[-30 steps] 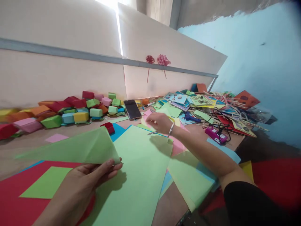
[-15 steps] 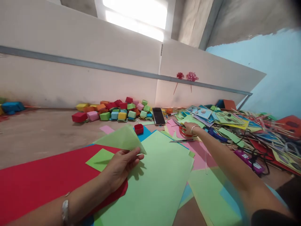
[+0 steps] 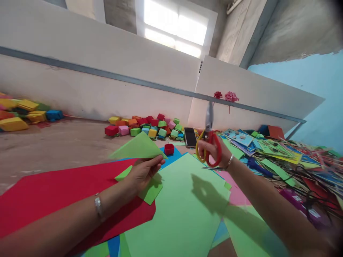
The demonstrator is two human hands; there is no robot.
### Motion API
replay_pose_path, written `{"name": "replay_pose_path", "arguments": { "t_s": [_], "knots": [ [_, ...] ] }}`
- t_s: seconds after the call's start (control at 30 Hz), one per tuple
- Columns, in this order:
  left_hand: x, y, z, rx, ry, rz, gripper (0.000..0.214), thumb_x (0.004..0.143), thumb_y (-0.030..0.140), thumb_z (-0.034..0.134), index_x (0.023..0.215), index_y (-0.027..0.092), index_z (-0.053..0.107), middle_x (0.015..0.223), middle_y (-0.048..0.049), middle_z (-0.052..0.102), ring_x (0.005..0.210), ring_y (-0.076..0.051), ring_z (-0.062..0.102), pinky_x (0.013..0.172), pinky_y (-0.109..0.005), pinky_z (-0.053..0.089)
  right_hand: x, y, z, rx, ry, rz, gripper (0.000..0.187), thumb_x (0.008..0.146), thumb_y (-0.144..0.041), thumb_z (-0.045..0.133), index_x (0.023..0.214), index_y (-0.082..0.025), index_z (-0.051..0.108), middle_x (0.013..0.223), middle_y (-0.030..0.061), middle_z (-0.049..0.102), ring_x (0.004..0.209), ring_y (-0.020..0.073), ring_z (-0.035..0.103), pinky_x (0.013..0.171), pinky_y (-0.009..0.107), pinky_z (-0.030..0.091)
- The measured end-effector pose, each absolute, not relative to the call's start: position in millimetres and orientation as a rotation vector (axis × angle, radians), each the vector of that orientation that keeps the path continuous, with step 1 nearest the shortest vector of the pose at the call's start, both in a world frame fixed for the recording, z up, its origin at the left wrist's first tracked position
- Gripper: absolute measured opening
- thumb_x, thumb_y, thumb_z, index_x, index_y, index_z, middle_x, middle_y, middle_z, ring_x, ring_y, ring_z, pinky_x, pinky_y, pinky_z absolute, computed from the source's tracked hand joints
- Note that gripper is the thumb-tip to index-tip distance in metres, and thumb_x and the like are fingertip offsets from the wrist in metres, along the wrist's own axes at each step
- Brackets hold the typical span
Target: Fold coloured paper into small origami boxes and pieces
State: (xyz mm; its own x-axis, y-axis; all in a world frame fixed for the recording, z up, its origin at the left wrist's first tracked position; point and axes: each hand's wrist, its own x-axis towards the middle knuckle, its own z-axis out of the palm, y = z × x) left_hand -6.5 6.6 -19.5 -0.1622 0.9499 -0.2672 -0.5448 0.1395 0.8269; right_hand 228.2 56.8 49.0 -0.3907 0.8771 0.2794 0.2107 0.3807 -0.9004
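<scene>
Between thumb and fingers, my left hand (image 3: pixel 146 171) pinches a folded light green paper triangle (image 3: pixel 138 148) by its right corner. It is held above a red paper sheet (image 3: pixel 53 192) and a small bright green paper piece (image 3: pixel 152 191). My right hand (image 3: pixel 215 151) is closed around the red and yellow handles of a pair of scissors (image 3: pixel 209 117), whose blades point up. Under both hands lies a large light green sheet (image 3: pixel 177 207). A thin dark-bladed tool (image 3: pixel 213 168), partly covered by my right hand, rests near that sheet's far edge.
Small coloured paper boxes (image 3: pixel 152 132) lie heaped along the white panel, with a phone (image 3: pixel 190 137) beside them. A red paper box (image 3: pixel 169 149) sits nearer. At right are stacked decorated cards (image 3: pixel 273 146), sticks, a purple power strip (image 3: pixel 300 205) and cables.
My right hand has lifted the scissors off the papers, turned the blades upward and brought them nearer. My left hand still holds the triangle. The view has shifted left.
</scene>
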Motion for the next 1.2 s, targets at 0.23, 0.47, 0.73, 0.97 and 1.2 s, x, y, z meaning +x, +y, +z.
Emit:
{"name": "replay_pose_path", "arguments": {
  "t_s": [0.23, 0.47, 0.73, 0.97, 1.2],
  "knots": [
    [-22.0, 25.0, -32.0, 0.431, 1.033, 1.420, 0.033, 0.092, 0.033, 0.061, 0.121, 0.017, 0.058, 0.121, -0.0092, 0.062, 0.100, -0.022, 0.064, 0.083, -0.043, 0.056, 197.1, 29.4, -26.0, -1.017, -2.101, 0.735, 0.061, 0.077, -0.024, 0.059, 0.135, -0.022, 0.040, 0.113, 0.0102, 0.056, 0.091, 0.0181, 0.056, 0.079, 0.033, 0.053],
    [-12.5, 15.8, -28.8, 0.332, 1.068, 1.399, 0.011, 0.091, 0.018, 0.062, 0.101, 0.013, 0.064, 0.097, -0.0040, 0.068, 0.078, -0.013, 0.067, 0.065, -0.027, 0.058, 203.0, 10.1, -33.1, -1.302, -2.106, 0.608, 0.056, 0.073, -0.029, 0.071, 0.125, -0.018, 0.051, 0.101, 0.0090, 0.058, 0.083, 0.0208, 0.054, 0.078, 0.038, 0.050],
    [4.5, -8.2, -12.6, 0.236, 1.059, 1.431, 0.032, 0.085, -0.008, 0.053, 0.065, 0.012, 0.067, 0.061, -0.0004, 0.069, 0.051, -0.008, 0.066, 0.049, -0.012, 0.056, 195.5, -10.0, -23.4, -1.350, -2.142, 0.664, 0.060, 0.070, -0.028, 0.079, 0.123, -0.017, 0.052, 0.106, 0.0095, 0.061, 0.084, 0.0209, 0.055, 0.077, 0.037, 0.048],
    [15.2, -16.8, -7.9, 0.180, 1.020, 1.429, 0.037, 0.088, -0.011, 0.045, 0.065, 0.012, 0.064, 0.059, -0.0005, 0.069, 0.050, -0.008, 0.067, 0.049, -0.012, 0.057, 212.0, -22.7, -28.4, -1.352, -2.150, 0.617, 0.066, 0.069, -0.027, 0.082, 0.126, -0.014, 0.051, 0.115, 0.0121, 0.061, 0.102, 0.0255, 0.056, 0.091, 0.042, 0.047],
    [17.7, -21.8, -11.7, 0.152, 0.999, 1.446, 0.042, 0.086, -0.014, 0.043, 0.058, 0.013, 0.057, 0.059, 0.0009, 0.068, 0.050, -0.009, 0.068, 0.048, -0.015, 0.058, 212.4, -26.1, -31.3, -1.302, -2.168, 0.630, 0.067, 0.070, -0.026, 0.080, 0.129, -0.015, 0.050, 0.115, 0.0117, 0.061, 0.105, 0.0255, 0.057, 0.092, 0.042, 0.048]
  ]
}}
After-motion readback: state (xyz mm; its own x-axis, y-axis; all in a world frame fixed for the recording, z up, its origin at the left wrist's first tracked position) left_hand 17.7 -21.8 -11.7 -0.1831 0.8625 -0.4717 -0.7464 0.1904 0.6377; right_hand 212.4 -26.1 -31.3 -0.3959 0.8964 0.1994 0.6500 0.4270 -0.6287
